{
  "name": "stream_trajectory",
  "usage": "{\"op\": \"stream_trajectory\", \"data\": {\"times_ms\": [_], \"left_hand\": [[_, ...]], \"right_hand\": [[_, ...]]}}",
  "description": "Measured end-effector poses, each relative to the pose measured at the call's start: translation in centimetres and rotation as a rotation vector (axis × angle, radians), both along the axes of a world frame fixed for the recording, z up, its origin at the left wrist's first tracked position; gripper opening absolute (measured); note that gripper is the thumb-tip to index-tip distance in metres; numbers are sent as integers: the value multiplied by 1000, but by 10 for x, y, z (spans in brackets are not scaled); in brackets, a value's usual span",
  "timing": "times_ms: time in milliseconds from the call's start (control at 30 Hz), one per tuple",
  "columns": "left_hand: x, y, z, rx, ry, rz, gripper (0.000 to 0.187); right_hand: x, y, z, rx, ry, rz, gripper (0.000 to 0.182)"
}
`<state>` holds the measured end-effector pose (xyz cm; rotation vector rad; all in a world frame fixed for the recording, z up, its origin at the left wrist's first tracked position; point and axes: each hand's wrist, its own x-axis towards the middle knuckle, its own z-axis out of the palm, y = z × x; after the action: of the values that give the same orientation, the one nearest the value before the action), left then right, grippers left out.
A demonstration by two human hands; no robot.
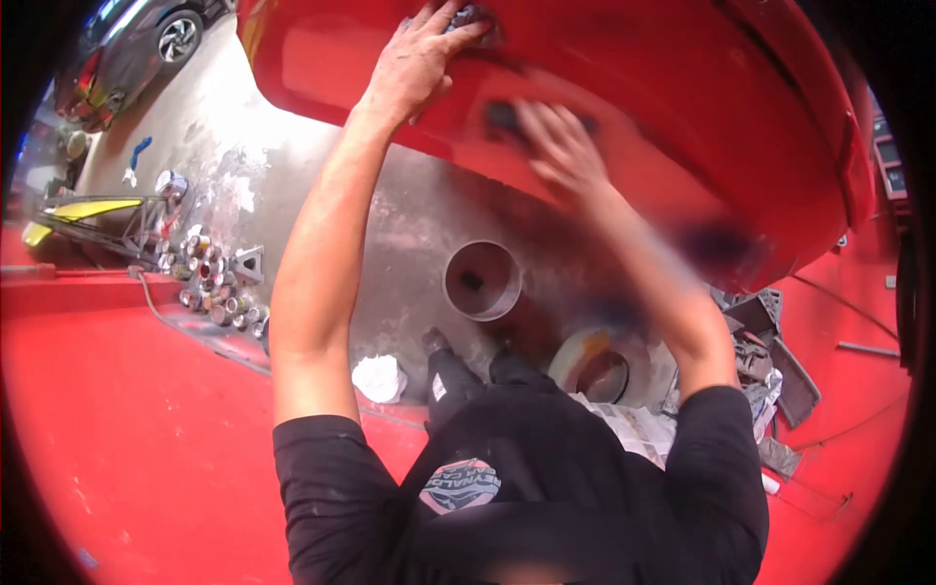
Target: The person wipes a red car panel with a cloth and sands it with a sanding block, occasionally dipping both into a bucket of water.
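Note:
A glossy red car body panel [663,73] curves across the top of the head view, wet-looking where it reflects light. At its upper edge, my left hand [414,63] presses a crumpled grey cloth [471,26] against the red surface, fingers bent over it. Lower and to the right, my right hand [564,151] is smeared by motion. Under its fingers lies a dark flat block [505,119], held against the panel.
A round bucket [485,283] stands on the concrete floor below the panel, near my feet. White crumpled cloth [379,378] lies left of them. Several paint cans [219,288] cluster at left, and a basin [600,370] and dark parts [770,351] sit at right.

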<state>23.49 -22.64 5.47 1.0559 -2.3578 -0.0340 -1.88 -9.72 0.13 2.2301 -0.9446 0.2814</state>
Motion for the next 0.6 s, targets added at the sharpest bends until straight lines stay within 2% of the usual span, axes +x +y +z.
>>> {"op": "stream_trajectory", "data": {"times_ms": [33,67,100,133,200,267,333,367,433,467,567,600], "left_hand": [[-1,-4,-7,-11,15,0,90],[-4,-11,-19,-118,69,-18,78],[-4,-16,-23,-225,120,-31,66],[2,-18,-21,-237,133,-12,66],[-7,-12,-19,-17,89,15,95],[-7,-7,-10,4,129,-31,94],[-14,-6,-17,-7,143,25,92],[-17,-4,-17,-22,167,21,89],[-19,-8,-21,-63,208,-22,88],[-21,-6,-18,-57,228,-26,88],[-21,-2,-19,-72,218,-4,88],[-14,-6,-15,-86,226,21,88]], "right_hand": [[-50,34,-16,-63,-56,21,39],[-85,67,-23,-151,-63,-23,30],[-136,98,-40,-44,-128,-126,26],[-154,121,-29,-42,-17,-156,22],[-134,92,-11,-101,19,-24,20],[-75,36,18,-1,46,29,23],[-27,-6,30,3,205,-66,33],[-42,1,29,3,198,-87,33],[-64,22,28,-34,21,31,40],[-101,54,22,-46,-11,25,41],[-205,138,-8,-113,-81,-123,26],[-202,137,5,-109,-112,-130,16]]}}
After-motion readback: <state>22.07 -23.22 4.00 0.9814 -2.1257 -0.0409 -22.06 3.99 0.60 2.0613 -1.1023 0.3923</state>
